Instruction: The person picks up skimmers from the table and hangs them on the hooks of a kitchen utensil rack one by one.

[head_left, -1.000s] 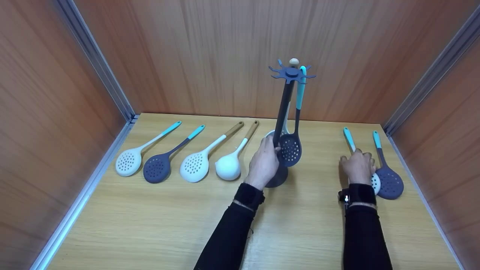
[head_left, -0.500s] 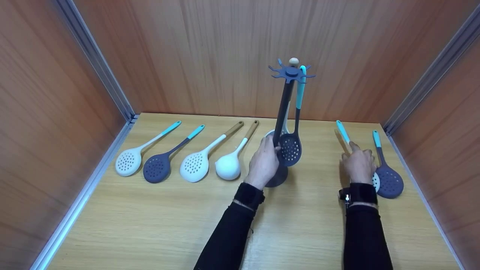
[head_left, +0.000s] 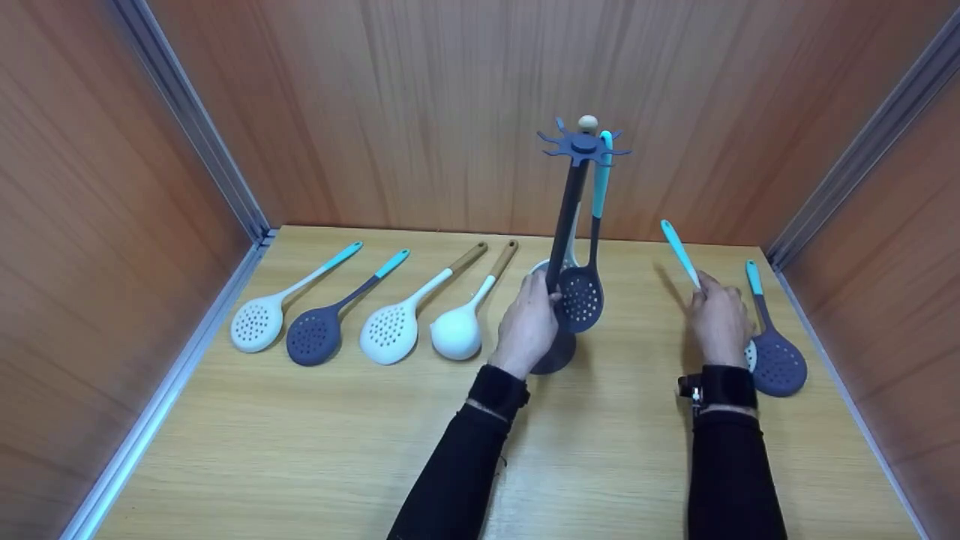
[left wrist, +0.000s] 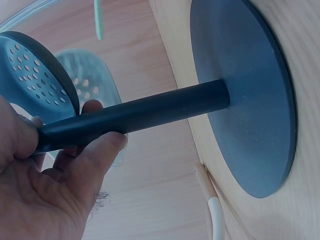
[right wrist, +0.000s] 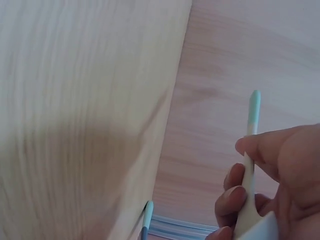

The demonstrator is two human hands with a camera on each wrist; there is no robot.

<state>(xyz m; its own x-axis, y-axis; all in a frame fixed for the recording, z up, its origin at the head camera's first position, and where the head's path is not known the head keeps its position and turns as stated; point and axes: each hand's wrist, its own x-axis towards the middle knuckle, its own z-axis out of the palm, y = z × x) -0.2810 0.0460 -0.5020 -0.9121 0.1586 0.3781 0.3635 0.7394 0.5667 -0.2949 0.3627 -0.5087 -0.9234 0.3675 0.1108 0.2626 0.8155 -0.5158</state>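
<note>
My left hand (head_left: 527,326) grips the pole of a dark utensil stand (head_left: 570,217) with a hooked top. In the left wrist view the stand's round base (left wrist: 250,110) rests on the table. A dark slotted spoon (head_left: 581,300) with a turquoise handle hangs from a hook, and a pale perforated utensil (left wrist: 85,75) hangs behind it. On the right, my right hand (head_left: 720,322) pinches the shaft of a white skimmer (head_left: 680,251) with a turquoise grip, tilted with its handle end raised. The hand and wrist hide most of its perforated head.
A dark slotted turner (head_left: 780,364) lies beside the right hand. Left of the stand lie a white skimmer (head_left: 257,324), a dark skimmer (head_left: 313,336), a wood-handled white skimmer (head_left: 390,334) and a white ladle (head_left: 456,334). Wooden panels (head_left: 405,112) enclose the table.
The white skimmer's handle end has risen off the table and shifted up and left in the head view, held by my right hand. My left hand and the stand have stayed put.
</note>
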